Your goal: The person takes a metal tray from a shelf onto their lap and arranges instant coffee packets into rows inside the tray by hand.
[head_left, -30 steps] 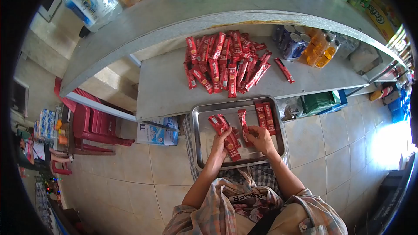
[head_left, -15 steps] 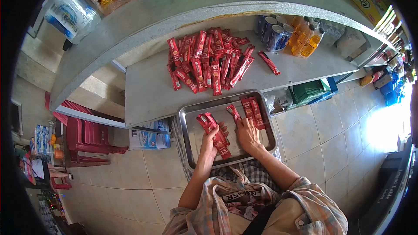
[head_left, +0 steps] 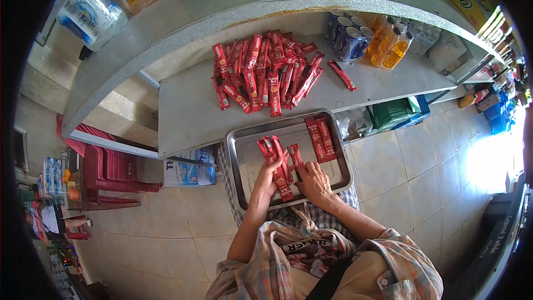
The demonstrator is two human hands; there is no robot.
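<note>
So, red sachets point(head_left: 317, 141) inside metal tray point(head_left: 246, 162)

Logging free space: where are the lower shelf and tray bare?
Lower shelf: left of the Nescafé sachet pile and in front of the orange bottles. Tray: far-left corner. Crowded: tray's near middle, with left hand, right hand and sachets.

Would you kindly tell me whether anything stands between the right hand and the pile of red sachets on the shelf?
Beyond the sachet the right hand touches, only the metal tray's far rim visibly stands before the pile; the pile's near side looks unblocked.
</note>
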